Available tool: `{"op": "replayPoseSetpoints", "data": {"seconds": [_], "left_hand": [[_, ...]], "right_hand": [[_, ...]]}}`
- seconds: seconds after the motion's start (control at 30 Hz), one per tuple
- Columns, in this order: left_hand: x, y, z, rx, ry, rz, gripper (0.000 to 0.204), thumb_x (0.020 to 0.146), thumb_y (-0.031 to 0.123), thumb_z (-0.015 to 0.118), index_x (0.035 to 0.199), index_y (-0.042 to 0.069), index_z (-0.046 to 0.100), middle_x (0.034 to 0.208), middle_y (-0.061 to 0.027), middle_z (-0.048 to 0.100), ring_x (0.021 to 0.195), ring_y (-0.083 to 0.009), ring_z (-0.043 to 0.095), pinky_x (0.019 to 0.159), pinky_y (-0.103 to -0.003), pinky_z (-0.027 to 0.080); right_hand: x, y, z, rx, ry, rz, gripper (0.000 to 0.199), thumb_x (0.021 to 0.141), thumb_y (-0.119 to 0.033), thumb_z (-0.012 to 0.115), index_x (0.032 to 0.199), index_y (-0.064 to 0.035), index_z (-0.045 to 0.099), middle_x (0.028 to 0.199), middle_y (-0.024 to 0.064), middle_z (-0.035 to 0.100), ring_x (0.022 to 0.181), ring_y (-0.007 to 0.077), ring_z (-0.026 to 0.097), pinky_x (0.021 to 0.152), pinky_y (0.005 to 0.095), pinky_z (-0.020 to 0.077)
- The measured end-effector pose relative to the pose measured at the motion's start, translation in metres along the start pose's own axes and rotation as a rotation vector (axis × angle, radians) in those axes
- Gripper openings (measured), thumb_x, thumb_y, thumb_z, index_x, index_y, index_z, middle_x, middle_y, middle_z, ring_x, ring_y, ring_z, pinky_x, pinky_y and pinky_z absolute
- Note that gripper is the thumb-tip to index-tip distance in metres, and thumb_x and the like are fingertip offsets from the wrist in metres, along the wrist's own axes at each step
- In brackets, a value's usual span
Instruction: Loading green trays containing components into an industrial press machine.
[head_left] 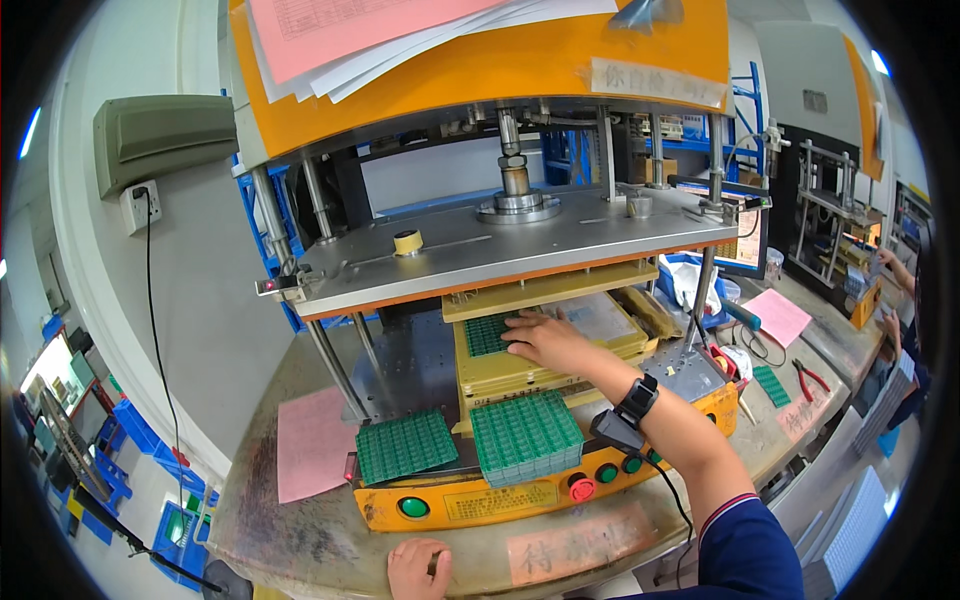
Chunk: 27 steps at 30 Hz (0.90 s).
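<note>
Green gridded panels [525, 435], orange press housing [480, 75], pink paper [312, 443].

One orange press machine [480, 80] stands on one counter [300, 540]. Three green circuit panels show: one in the fixture [487, 333], one flat at the front left [405, 445], and one stack [525, 435] just beside it. Four round buttons line the front: three green [413, 507] and one red [581, 489]. Two pink sheets [312, 443] lie on the counter, one at each side. One tape roll [407, 242] sits on the steel plate. One pair of red-handled pliers [810, 377] lies at the right.
</note>
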<state>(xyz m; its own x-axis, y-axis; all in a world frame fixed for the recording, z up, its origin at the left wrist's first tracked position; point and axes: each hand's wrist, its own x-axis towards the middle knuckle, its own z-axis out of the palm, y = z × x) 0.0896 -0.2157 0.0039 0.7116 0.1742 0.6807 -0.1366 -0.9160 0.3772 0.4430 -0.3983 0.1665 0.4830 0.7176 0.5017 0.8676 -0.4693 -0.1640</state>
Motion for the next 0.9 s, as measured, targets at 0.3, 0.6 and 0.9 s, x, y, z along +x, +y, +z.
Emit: {"op": "replayPoseSetpoints", "data": {"seconds": [0.3, 0.6, 0.9], "left_hand": [[0.005, 0.007, -0.005, 0.146, 0.002, 0.024, 0.030, 0.089, 0.021, 0.067, 0.113, 0.004, 0.061, 0.128, -0.0199, 0.057, 0.113, -0.0403, 0.052, 0.095, -0.049, 0.040], [0.014, 0.022, -0.018, -1.212, -0.006, -0.396, 0.071, 0.100, 0.064, 0.027, 0.144, 0.011, 0.042, 0.155, -0.0199, 0.034, 0.138, -0.0350, 0.041, 0.113, -0.051, 0.031], [0.022, 0.051, -0.054, -2.052, 0.014, -0.588, 0.083, 0.096, 0.072, 0.024, 0.156, 0.015, 0.022, 0.161, -0.0191, 0.021, 0.144, -0.0361, 0.032, 0.117, -0.056, 0.026]], "right_hand": [[-0.123, -0.124, -0.043, 0.127, 0.111, -0.540, 0.039, 0.087, -0.029, 0.072, 0.121, -0.0124, 0.064, 0.120, 0.0028, 0.066, 0.114, 0.0186, 0.061, 0.108, 0.0471, 0.0409], [-0.178, -0.154, -0.042, 0.468, -0.010, -0.670, 0.029, 0.092, -0.016, 0.062, 0.118, -0.0036, 0.064, 0.092, 0.0087, 0.066, 0.089, 0.0235, 0.067, 0.094, 0.0390, 0.0522], [-0.198, -0.185, -0.018, 0.400, -0.193, -0.751, 0.046, 0.082, -0.014, 0.062, 0.127, -0.0053, 0.059, 0.115, 0.0114, 0.066, 0.111, 0.0249, 0.063, 0.101, 0.0396, 0.0491]]}}
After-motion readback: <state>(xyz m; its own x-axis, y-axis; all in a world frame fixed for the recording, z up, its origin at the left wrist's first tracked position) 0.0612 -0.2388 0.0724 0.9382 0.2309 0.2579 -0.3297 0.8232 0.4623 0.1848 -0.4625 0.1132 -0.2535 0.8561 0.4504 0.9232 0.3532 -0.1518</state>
